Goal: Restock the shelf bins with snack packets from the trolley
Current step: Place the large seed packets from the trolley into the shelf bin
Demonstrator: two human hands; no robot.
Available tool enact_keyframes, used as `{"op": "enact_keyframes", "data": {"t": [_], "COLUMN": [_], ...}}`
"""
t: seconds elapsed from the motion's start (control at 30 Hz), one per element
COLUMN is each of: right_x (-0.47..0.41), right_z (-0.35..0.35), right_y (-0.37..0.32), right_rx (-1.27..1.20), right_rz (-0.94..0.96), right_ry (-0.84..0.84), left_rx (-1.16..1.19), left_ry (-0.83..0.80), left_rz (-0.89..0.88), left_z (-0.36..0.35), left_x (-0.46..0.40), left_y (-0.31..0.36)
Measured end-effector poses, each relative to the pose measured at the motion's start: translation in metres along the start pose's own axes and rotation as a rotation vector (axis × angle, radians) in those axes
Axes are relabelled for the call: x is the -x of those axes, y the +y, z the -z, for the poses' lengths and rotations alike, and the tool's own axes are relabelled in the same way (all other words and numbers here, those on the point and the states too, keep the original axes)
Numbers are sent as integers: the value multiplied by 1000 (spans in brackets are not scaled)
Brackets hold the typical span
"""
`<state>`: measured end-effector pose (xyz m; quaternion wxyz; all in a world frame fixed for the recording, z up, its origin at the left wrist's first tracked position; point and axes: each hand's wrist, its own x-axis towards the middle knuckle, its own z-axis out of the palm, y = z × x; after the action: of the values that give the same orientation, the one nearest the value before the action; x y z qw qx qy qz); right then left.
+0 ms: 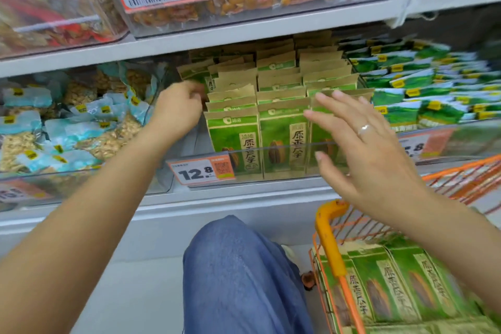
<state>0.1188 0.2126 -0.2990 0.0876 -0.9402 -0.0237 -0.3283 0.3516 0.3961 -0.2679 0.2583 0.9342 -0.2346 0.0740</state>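
Shelf bin (271, 168), left fingertips (199, 95) blurred

- A white shelf (244, 199) carries clear bins (284, 163) of green-and-tan snack packets (233, 138).
- An orange trolley (329, 236) holds more packets (390, 287).

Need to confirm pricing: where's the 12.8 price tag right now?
The 12.8 price tag hangs centre-frame on the front lip of the green packet bin, at its lower left corner.

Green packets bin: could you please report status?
Left hand fingers curled at bin's left packets, grip unclear. Right hand open, empty, before green packets. More in trolley. Nothing blocking.
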Motion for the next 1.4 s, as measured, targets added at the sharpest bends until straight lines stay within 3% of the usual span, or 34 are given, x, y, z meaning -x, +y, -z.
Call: {"op": "enact_keyframes", "data": {"t": [0.1,0.2,0.33,0.43,0.6,0.77,0.83,0.93,1.07,1.17,1.3,1.4], "right_x": [27,64,99,108,132,142,143,148,144,138,120,107], "right_z": [23,41,56,66,66,40,30,19,19,33,67,91], "right_y": [21,44,67,71,82,97,102,106,120,124,105,82], "right_rx": [-48,23,159,209,274,423,501,561,554,374,-387,-818], "right_rz": [-116,-145,-25,45,47,-275,-235,-138,-162,-208,-622,-769], "right_ry": [-86,-204,-412,-410,-512,-1013,-1123,-1207,-1194,-1065,-800,-606], "left_rx": [271,372,345,198,101,139,132,117,105,203,689,1041], "left_ry": [175,234,-49,-273,-440,-427,-439,-434,-427,-425,-351,-364], "left_rz": [-43,-279,-593,-769,-732,-683,-674,-675,-689,-662,-390,-184], "left_z": [9,14,-17,-55,-97,-98,-96,-94,-97,-100,-93,-83], "left_x": [10,69,131,157,177,177,179,179,177,175,172,170], "left_y": [19,57,106,132,153,154,155,157,156,153,150,153]}}
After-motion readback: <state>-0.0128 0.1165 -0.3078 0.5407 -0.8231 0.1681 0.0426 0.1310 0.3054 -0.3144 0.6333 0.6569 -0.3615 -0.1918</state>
